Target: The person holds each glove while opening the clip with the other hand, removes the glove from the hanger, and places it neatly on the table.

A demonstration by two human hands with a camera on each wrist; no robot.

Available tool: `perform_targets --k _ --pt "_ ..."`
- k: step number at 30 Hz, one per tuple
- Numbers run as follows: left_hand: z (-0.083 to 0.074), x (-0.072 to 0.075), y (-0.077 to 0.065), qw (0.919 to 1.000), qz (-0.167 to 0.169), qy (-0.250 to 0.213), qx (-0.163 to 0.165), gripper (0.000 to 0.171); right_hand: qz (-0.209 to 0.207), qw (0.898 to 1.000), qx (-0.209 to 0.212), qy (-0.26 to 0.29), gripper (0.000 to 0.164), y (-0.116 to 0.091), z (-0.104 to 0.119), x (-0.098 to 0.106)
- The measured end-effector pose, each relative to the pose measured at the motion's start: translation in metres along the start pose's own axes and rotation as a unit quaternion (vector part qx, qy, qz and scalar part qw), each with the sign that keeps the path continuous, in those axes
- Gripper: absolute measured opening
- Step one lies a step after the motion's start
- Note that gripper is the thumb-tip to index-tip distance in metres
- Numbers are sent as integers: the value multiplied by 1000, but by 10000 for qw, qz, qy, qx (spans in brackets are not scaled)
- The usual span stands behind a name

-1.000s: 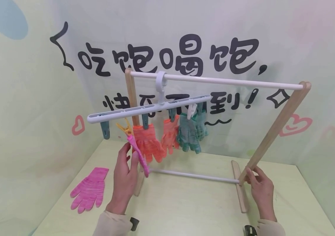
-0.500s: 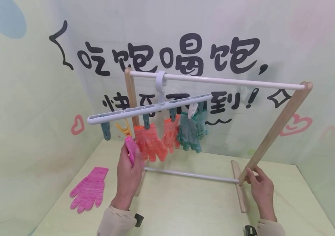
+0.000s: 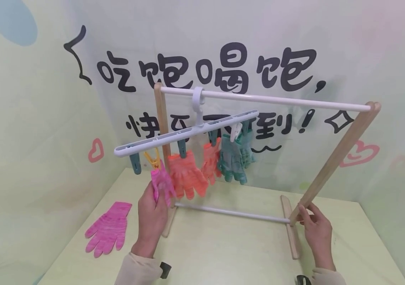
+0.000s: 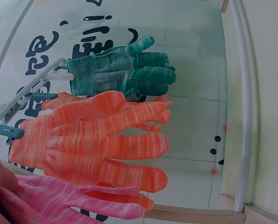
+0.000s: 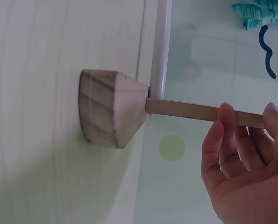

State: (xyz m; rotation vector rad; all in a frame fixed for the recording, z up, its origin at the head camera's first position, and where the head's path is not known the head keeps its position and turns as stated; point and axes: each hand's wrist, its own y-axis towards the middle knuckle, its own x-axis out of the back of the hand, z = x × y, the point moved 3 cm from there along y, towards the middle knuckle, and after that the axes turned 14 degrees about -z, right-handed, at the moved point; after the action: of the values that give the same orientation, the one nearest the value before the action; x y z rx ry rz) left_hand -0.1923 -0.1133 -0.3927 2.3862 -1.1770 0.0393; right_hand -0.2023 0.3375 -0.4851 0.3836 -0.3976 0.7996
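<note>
In the head view, a small pink glove [image 3: 163,185] hangs by its cuff from a yellow clip [image 3: 153,160] on a pale hanger [image 3: 173,136]. My left hand [image 3: 152,221] pinches this glove at its near side; the left wrist view shows the pink glove [image 4: 68,198] by the fingers at the lower left. Beside it hang orange gloves [image 3: 189,174] and green gloves [image 3: 233,158] on further clips. My right hand [image 3: 317,227] grips the lower part of the rack's wooden post [image 3: 337,162], thumb on one side and fingers on the other.
The hanger's hook sits over the white top rod [image 3: 277,100]. A second pink glove [image 3: 107,229] lies flat on the table at the left. One green clip [image 3: 135,163] at the hanger's near end bears nothing. A printed wall cloth [image 3: 280,23] stands behind the rack.
The pink glove on the yellow clip has turned from edge-on to show its face. My left hand shifted in to it, and the hanger's near end swung slightly right. The right hand stays on the post.
</note>
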Motion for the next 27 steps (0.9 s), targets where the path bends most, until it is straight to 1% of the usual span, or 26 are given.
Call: perform_targets --k 7,11,15,17,20,22,24,27 --pt "3 1 -1 9999 19 148 -53 30 -128 9999 68 59 50 -3 -1 -1" --pt "4 1 -2 9997 41 236 5 29 -239 9995 153 153 49 -4 -1 -3" --pt "4 3 -2 9998 81 187 69 31 -318 9991 250 105 49 -6 1 -3" --pt "5 4 -4 9998 109 145 108 34 -308 9991 291 33 50 -8 2 -3" --pt "6 5 -5 9997 166 55 154 38 -330 9989 341 67 52 -13 5 -2" --pt "7 4 -5 9998 178 -10 135 39 -522 9977 389 176 52 -17 8 -1" --pt "8 5 -5 9998 170 -34 108 38 -815 9951 416 377 51 -22 13 -1" --pt "9 4 -5 9999 106 -16 27 36 -1367 9861 596 736 43 -30 24 -2"
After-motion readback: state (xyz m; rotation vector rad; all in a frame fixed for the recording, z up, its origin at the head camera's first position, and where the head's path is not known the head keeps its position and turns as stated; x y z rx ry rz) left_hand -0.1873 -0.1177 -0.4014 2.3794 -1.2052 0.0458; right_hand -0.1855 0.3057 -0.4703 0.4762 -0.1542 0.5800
